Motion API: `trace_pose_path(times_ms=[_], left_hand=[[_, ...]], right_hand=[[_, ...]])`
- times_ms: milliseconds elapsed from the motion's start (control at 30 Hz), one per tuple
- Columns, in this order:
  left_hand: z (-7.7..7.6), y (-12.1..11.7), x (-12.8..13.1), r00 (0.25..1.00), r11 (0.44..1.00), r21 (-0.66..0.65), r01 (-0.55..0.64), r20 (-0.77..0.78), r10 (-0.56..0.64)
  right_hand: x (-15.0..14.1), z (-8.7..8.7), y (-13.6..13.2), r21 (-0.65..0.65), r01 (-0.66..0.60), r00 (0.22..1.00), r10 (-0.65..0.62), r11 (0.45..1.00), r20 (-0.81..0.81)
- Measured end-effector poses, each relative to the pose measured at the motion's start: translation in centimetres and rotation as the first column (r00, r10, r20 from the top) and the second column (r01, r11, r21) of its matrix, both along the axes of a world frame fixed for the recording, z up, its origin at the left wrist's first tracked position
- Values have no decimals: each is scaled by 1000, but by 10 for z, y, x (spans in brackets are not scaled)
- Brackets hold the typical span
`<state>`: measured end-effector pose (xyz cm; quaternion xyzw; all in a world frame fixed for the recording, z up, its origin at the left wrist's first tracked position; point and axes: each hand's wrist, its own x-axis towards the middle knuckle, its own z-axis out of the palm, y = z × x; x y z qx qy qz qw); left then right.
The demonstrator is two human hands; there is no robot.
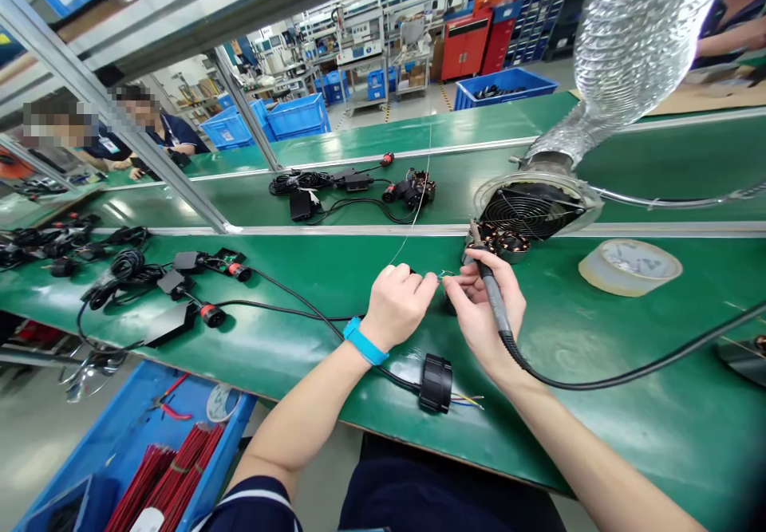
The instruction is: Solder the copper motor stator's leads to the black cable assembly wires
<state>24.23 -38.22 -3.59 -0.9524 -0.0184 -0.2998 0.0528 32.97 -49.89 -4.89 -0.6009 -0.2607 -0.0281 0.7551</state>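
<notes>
My left hand, with a blue band at the wrist, is closed, its fingertips pinched around fine wire ends. A thin silvery strand, which looks like solder wire, runs down from above to this hand. My right hand holds a soldering iron, tip pointing up and away, while its thumb and fingers meet the same wire ends. Partly hidden behind the right fingers is a dark round part. Nearer me lies a black round connector with loose coloured wires. Copper-wound motor parts stand beyond my right hand.
A fume fan with a silver duct stands behind the hands. To the right is a tape roll. Black cable assemblies spread leftward. A blue bin with red wires sits below left. Two people are at the far left.
</notes>
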Motion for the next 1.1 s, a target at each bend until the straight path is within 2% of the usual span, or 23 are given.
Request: trace_pose_path(times_ms=[133, 267, 400, 600, 700, 833, 900, 1000, 1100], left_hand=[[-2, 0, -2, 999, 992, 120, 25, 24, -28], [-2, -1, 0, 1000, 993, 111, 27, -1, -28], [0, 1, 3, 998, 999, 37, 19, -65, -16], [7, 6, 3, 990, 971, -233, 48, -116, -77], [12, 8, 2, 985, 916, -396, 63, -121, -120], [21, 12, 1, 979, 742, -669, 39, -122, -162], [25, 15, 1, 976, 673, -739, 28, -127, -179], [26, 17, 2, 970, 651, -759, 29, -136, -202], [21, 14, 2, 960, 664, -747, 24, -167, -222]], right_hand=[[-1, -2, 0, 21, 16, 999, -15, 1000, -38], [-2, -4, -2, 7, 9, 1000, -9, 1000, 0], [-2, -4, -3, -45, 6, 998, -4, 999, 56], [1, -3, -3, -64, 3, 997, 1, 998, 73], [2, -3, -4, -57, -26, 997, 30, 998, 76], [3, -4, -6, -65, -62, 992, 69, 996, 104], [4, -5, -5, -45, -104, 989, 108, 994, 98], [2, -2, -2, -19, -166, 984, 167, 986, 70], [-5, 3, -7, -67, -97, 992, 102, 993, 68]])
